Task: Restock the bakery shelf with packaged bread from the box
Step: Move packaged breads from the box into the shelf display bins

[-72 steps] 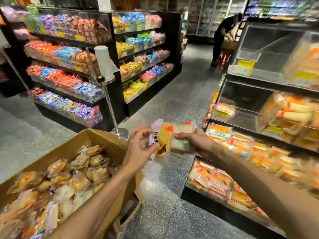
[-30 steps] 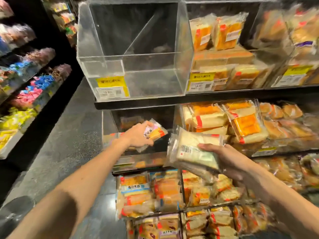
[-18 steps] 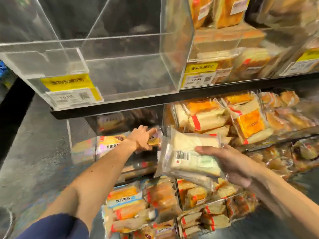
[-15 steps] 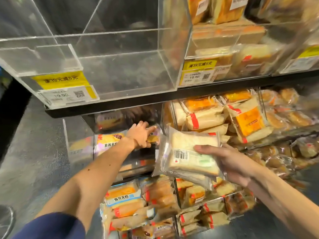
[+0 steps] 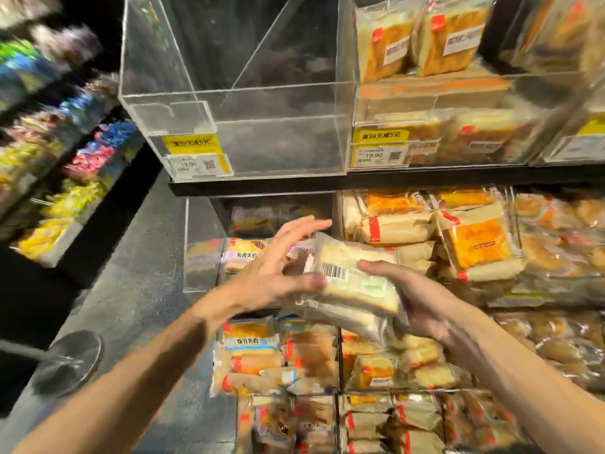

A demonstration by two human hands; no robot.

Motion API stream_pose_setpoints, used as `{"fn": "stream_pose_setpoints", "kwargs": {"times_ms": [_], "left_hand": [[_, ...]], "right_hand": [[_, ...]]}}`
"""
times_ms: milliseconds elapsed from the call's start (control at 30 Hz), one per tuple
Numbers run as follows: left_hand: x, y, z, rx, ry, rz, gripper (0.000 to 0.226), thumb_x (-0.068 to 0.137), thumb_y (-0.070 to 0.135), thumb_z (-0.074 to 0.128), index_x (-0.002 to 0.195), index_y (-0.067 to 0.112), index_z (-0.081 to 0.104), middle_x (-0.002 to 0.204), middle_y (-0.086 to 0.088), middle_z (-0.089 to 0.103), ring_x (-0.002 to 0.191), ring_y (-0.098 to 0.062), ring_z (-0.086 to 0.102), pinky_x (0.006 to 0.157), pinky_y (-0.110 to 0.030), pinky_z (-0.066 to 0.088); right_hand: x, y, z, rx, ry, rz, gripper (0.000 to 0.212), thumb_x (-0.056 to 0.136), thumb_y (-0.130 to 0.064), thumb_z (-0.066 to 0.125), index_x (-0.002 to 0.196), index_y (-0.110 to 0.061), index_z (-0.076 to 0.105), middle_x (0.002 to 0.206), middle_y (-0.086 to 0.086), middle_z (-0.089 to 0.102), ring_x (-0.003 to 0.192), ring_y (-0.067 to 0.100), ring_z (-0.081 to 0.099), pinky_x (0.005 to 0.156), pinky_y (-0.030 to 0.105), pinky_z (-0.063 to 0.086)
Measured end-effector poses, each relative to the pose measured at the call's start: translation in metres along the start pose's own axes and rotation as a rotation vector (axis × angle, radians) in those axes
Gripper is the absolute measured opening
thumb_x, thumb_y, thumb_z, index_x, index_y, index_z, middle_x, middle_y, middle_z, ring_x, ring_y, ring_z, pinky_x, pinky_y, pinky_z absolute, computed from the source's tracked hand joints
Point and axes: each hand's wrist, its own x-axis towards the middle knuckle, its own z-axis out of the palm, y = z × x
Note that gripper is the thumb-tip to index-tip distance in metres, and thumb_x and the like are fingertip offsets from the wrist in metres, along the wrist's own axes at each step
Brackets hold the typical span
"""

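1. Clear-wrapped pack of pale sliced bread (image 5: 357,283), with a white barcode label and green print on its upper face. It lies near flat, tilted down to the right, and is gripped by the right hand (image 5: 422,303) with the thumb on top, in front of the middle tier.
2. Second clear-wrapped pack (image 5: 340,317): directly beneath the first, touching it.
3. Purple-and-yellow printed bread pack (image 5: 244,255): lies in the middle tier's left bin.
4. Black tiered bakery shelf (image 5: 262,186): clear acrylic bins, with wrapped bread stacked in the right and lower ones.
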Motion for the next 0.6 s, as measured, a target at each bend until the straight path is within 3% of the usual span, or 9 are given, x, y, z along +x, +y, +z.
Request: {"fn": "stream_pose_setpoints", "kwargs": {"times_ms": [100, 200, 267, 333, 433, 500, 600], "left_hand": [[-0.021, 0.016, 0.011, 0.27, -0.048, 0.016, 0.091, 0.06, 0.058, 0.085, 0.137, 0.058, 0.037, 0.158, 0.015, 0.009, 0.146, 0.008, 0.005, 0.114, -0.009, 0.016], [-0.036, 0.018, 0.022, 0.317, 0.122, -0.046, 0.078, 0.059, 0.06, 0.085, 0.126, 0.054, 0.047, 0.153, 0.018, 0.021, 0.143, 0.008, 0.017, 0.115, -0.02, 0.021], [-0.044, 0.014, 0.026, 0.294, 0.22, -0.096, 0.072, 0.058, 0.065, 0.082, 0.122, 0.05, 0.051, 0.149, 0.018, 0.03, 0.14, 0.006, 0.026, 0.111, -0.018, 0.024], [-0.049, 0.014, 0.029, 0.226, 0.319, -0.124, 0.068, 0.058, 0.064, 0.082, 0.118, 0.047, 0.054, 0.142, 0.015, 0.042, 0.133, 0.007, 0.036, 0.104, -0.012, 0.028], [-0.053, 0.018, 0.032, 0.002, 0.43, -0.159, 0.057, 0.064, 0.046, 0.089, 0.111, 0.033, 0.06, 0.117, 0.012, 0.062, 0.105, 0.005, 0.059, 0.085, -0.008, 0.042], [-0.055, 0.02, 0.031, -0.177, 0.47, -0.182, 0.046, 0.068, 0.037, 0.083, 0.107, 0.025, 0.062, 0.1, 0.011, 0.069, 0.089, 0.0, 0.065, 0.073, -0.013, 0.048], [-0.055, 0.017, 0.023, -0.372, 0.511, -0.203, 0.04, 0.072, 0.037, 0.075, 0.104, 0.018, 0.063, 0.095, 0.002, 0.07, 0.089, -0.008, 0.063, 0.073, -0.021, 0.05]], "right_hand": [[-0.006, 0.002, 0.007, 0.035, -0.045, 0.071, 0.045, 0.084, -0.034, 0.061, 0.121, -0.009, 0.067, 0.115, 0.019, 0.071, 0.092, 0.031, 0.073, 0.074, 0.039, 0.061], [-0.013, 0.008, 0.015, 0.079, -0.089, 0.079, 0.053, 0.077, -0.046, 0.063, 0.114, -0.009, 0.073, 0.113, 0.021, 0.071, 0.087, 0.035, 0.073, 0.07, 0.048, 0.061], [-0.018, 0.012, 0.02, 0.11, -0.111, 0.086, 0.057, 0.068, -0.049, 0.074, 0.1, -0.003, 0.078, 0.114, 0.023, 0.07, 0.094, 0.039, 0.072, 0.077, 0.061, 0.055], [-0.019, 0.017, 0.026, 0.115, -0.196, 0.098, 0.074, 0.05, -0.05, 0.091, 0.103, 0.0, 0.076, 0.122, 0.026, 0.065, 0.108, 0.045, 0.065, 0.087, 0.07, 0.045], [-0.017, 0.02, 0.037, 0.074, -0.302, 0.078, 0.098, 0.037, -0.058, 0.094, 0.116, -0.005, 0.072, 0.129, 0.028, 0.061, 0.118, 0.047, 0.059, 0.094, 0.069, 0.043], [-0.013, 0.021, 0.043, 0.068, -0.324, 0.054, 0.1, 0.036, -0.062, 0.092, 0.116, -0.006, 0.071, 0.13, 0.028, 0.06, 0.119, 0.047, 0.058, 0.095, 0.069, 0.043], [-0.006, 0.022, 0.047, 0.048, -0.339, 0.019, 0.095, 0.039, -0.06, 0.092, 0.118, -0.012, 0.071, 0.131, 0.027, 0.06, 0.119, 0.045, 0.059, 0.096, 0.068, 0.042]]}}
